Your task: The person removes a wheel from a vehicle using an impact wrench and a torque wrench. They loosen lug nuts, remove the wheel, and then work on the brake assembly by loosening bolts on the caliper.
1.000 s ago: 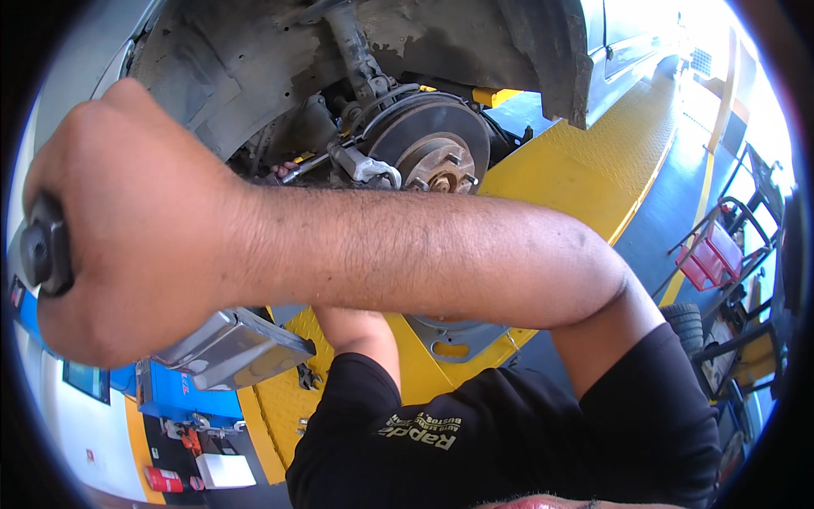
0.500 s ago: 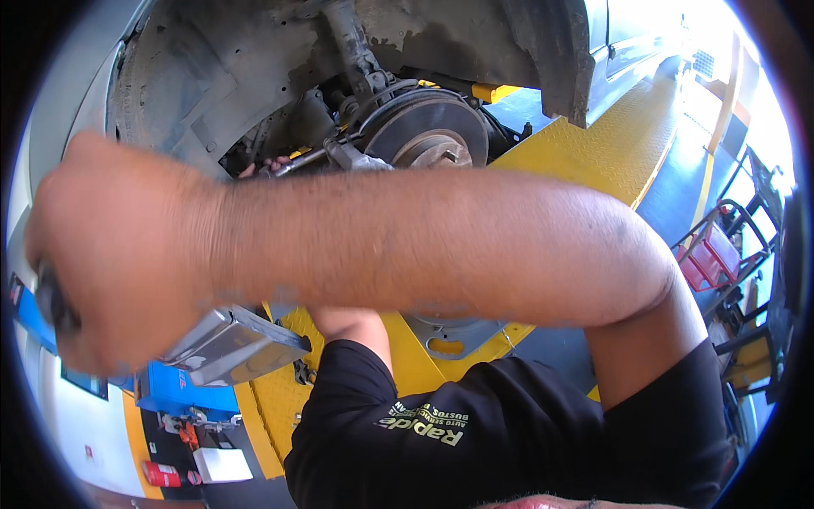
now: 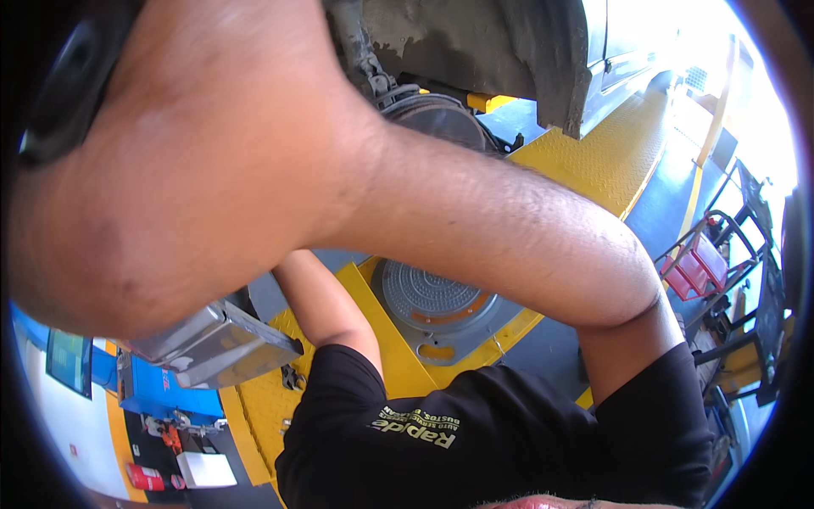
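My right hand (image 3: 186,170), blurred and very close, fills the upper left, closed in a fist. A black rounded piece (image 3: 72,89), apparently the end of a handle, shows at its outer edge; the rest of this tool is hidden. Beneath the right arm, my left forearm (image 3: 326,297) reaches forward, and its hand is hidden behind the right one. Beyond the right forearm is the brake disc (image 3: 445,123) of a vehicle with its wheel off. Beside it rises the suspension strut (image 3: 360,51), inside the dark wheel arch (image 3: 466,42).
Below lies a yellow ramp (image 3: 390,335) with a round grey turntable plate (image 3: 432,293). A grey metal boxlike part (image 3: 225,348) juts in at left, near a blue cabinet (image 3: 165,386). At right stands a dark rack (image 3: 746,254) with a red bin (image 3: 697,265).
My right fist has risen and come closer, swinging over the wheel arch. It now covers my left hand, whose fingers showed earlier by a metal bar near the brake disc.
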Demonstrator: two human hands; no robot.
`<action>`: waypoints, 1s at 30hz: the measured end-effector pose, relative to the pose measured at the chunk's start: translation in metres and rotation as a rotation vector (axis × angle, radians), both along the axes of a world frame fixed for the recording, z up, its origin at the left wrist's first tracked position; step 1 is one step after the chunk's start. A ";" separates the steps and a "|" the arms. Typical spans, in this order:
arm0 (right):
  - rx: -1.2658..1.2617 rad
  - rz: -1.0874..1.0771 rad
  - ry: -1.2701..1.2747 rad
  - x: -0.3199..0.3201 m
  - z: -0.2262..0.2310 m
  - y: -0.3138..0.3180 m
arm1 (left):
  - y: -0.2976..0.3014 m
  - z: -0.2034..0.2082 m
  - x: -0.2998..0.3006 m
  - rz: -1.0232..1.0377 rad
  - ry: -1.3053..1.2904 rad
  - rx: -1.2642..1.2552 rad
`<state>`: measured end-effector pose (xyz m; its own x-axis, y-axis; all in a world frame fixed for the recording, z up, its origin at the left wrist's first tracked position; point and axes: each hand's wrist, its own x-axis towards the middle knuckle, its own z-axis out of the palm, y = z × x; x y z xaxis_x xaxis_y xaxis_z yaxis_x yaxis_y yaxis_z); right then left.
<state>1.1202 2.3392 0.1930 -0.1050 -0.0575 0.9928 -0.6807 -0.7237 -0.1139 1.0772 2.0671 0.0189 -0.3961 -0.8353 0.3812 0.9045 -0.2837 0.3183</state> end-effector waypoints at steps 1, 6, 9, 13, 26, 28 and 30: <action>0.022 -0.003 -0.010 -0.005 0.002 -0.002 | 0.000 0.002 0.000 0.045 0.009 -0.004; 0.134 -0.027 -0.015 -0.013 0.012 -0.018 | -0.032 0.011 -0.001 0.001 -0.038 -0.123; 0.166 -0.040 -0.030 -0.013 0.017 -0.025 | -0.036 0.008 -0.016 -0.204 0.208 -0.137; 0.194 -0.064 -0.063 -0.012 0.020 -0.029 | -0.001 -0.023 -0.045 -0.074 0.228 0.167; 0.244 -0.101 -0.067 -0.008 0.033 -0.032 | 0.004 0.016 -0.045 -0.370 -0.151 0.088; 0.254 -0.104 -0.069 -0.008 0.035 -0.035 | 0.007 0.014 -0.042 -0.245 -0.208 0.119; 0.250 -0.108 -0.065 -0.009 0.037 -0.036 | 0.008 0.008 -0.034 -0.309 -0.066 0.080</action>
